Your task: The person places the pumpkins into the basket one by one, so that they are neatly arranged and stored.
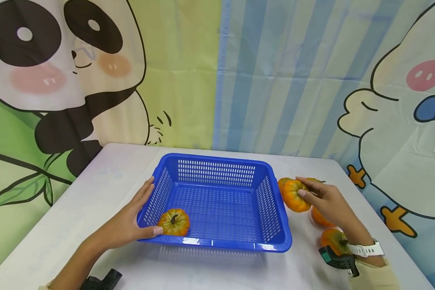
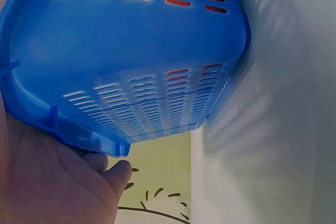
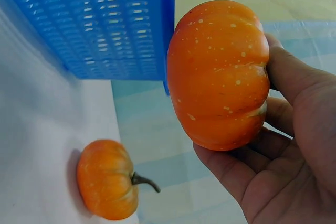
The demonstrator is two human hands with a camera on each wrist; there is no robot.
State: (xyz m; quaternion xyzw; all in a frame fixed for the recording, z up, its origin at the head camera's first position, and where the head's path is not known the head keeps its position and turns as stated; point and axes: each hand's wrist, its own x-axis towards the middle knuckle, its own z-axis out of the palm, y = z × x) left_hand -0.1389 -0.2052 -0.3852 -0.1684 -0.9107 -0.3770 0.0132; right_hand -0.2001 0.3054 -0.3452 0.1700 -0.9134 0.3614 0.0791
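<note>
My left hand holds the blue plastic basket at its near left corner. The thumb lies over the rim and the fingers reach along the left side. In the basket's near left corner sits an orange-green pumpkin with its stem up. My right hand grips an orange pumpkin just outside the basket's right rim. In the right wrist view this pumpkin shows pale specks, with fingers and thumb around its far side. It is raised above the table, beside the basket wall.
More pumpkins lie right of the basket: one behind the held one, one partly under my right hand, and another by the wrist. The white table ends at a printed cloth backdrop.
</note>
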